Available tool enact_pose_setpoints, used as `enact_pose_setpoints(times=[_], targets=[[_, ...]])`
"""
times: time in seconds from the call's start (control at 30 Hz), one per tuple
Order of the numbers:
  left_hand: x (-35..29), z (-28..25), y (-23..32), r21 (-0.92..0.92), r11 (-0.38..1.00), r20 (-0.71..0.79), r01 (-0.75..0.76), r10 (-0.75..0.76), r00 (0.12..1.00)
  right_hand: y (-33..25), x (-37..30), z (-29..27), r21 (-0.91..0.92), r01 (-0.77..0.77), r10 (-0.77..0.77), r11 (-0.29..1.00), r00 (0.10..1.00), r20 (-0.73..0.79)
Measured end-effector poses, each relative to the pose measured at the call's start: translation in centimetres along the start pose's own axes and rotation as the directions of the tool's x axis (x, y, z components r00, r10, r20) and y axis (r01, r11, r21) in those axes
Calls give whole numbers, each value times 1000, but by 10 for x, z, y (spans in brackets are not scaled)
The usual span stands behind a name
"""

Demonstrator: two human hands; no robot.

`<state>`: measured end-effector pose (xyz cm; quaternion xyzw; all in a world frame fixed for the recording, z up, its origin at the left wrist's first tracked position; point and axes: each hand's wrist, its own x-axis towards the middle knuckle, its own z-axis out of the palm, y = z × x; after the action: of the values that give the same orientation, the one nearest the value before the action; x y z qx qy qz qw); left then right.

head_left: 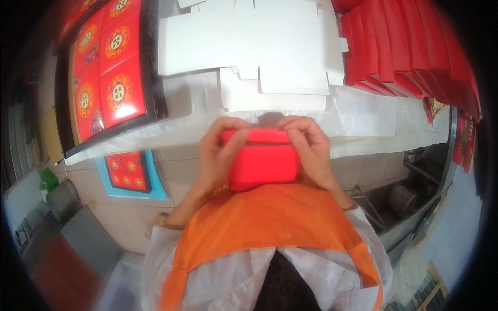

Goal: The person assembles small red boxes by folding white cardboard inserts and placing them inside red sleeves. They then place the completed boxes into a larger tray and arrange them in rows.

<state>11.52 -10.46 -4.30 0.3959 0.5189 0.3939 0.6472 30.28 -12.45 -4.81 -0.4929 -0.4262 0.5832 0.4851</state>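
Orange apron (264,217) fabric spans the lower middle, nearest the camera, over a white shirt (161,254) with loose sleeves. Above its top edge, 2 bare hands hold 1 red box (263,168), plain and without visible print, in front of the person's chest and just short of the table edge.

Left hand (223,147) grips the left end of the box's upper strip (262,136), its thumb on the near face and its fingers curled over the far side. Right hand (311,147) does likewise at the right end, thumb pressed close to the bent fingers. Both grips are nearly closed, with the strip pinched between. A dark line separates this strip from the larger red face below.

Beyond the fingers runs the table, covered with clear plastic sheeting (358,124). White card blanks (244,41) lie on it straight ahead, overlapping. To their right, red boxes (404,46) stand packed side by side in a row. To their left, a dark case (149,52) holds at least 5 red packs (123,106) with round yellow emblems. Lower left, past the table edge, a red patterned panel (125,171) rests on a blue sheet (106,181) above the tiled floor (129,223).
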Motion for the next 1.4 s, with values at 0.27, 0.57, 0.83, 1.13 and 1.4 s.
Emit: enact_pose_setpoints(times=[0.27, 0.57, 0.83, 1.13, 1.4], targets=[[-3, -7, -19, 14, 991, 18, -132, 132, 991, 7, -1, 0, 60, -97, 98, 993, 995, -5], [-2, -4, -25, 41, 961, 37, -272, 271, 962, 11, -3, 5, 59, -50, 54, 997, 996, -71], [-2, -4, -27, 130, 940, 33, -316, 314, 949, 19, -7, 4, 149, -50, 72, 988, 987, -147], [-5, -7, -34, 136, 945, -15, -298, 303, 953, 22, -11, 4, 44, 27, -24, 999, 998, -58], [-14, -10, -45, 52, 950, 13, -307, 307, 952, 27, -21, -1, -143, 157, -157, 977, 987, 14]])
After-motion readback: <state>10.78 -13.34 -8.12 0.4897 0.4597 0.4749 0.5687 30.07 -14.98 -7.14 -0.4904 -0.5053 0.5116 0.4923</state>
